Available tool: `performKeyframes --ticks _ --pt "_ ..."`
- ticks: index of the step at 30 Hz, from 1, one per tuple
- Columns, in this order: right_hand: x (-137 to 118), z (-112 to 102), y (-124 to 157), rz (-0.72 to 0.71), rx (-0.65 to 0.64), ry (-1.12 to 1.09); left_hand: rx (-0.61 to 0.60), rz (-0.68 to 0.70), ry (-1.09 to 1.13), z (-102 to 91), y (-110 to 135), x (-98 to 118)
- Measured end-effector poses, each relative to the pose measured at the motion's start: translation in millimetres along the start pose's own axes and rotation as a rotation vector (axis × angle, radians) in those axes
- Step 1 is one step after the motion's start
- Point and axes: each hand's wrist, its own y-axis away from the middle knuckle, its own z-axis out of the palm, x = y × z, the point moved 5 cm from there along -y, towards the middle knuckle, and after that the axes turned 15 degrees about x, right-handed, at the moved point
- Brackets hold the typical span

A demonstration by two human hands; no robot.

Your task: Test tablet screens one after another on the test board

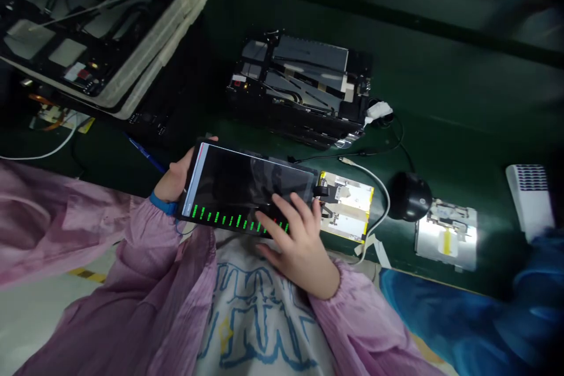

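Note:
My left hand (175, 181) grips the left end of a tablet screen (229, 182), with some fingers hidden behind it. The screen is lit, mostly black, with rows of green text along its lower edge. Over the lower right of the screen, my right hand (302, 238) has its fingers spread, the fingertips touching or just above the glass. A circuit assembly with silver battery packs (352, 202) joins the tablet's right end by a short black flat cable. Near that assembly runs a white cable (382, 179).
Stacked tablet housings (304, 82) stand behind the tablet; a larger padded stack (132, 59) rises at the left. A black round device (410, 197), another battery assembly (447, 235) and a white device (531, 194) lie rightward. A blue pen (145, 153) lies left. Blue clothing (445, 299) shows lower right.

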Motion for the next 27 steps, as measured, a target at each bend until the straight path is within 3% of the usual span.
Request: performKeyframes --ticks 4,15,19,21,24,27 --pt "-5 15 0 -0.036 -0.059 0.043 0.031 0.025 -0.052 -1.9 -1 0" --pt "-8 21 5 -0.094 -0.045 0.051 0.042 0.026 -0.081 -1.2 -1 2" --pt "0 5 -5 -0.115 -0.003 -0.038 0.035 -0.015 -0.04 2.3 -2 5" --pt "22 -15 -14 -0.054 0.11 -0.052 0.056 -0.034 -0.058 2.1 -2 6" --pt "82 -44 -26 0.163 0.267 0.072 0.091 -0.035 -0.095 1.2 -2 8" --pt "145 -45 -31 0.33 0.178 0.292 0.131 -0.021 -0.136 0.5 -3 10"
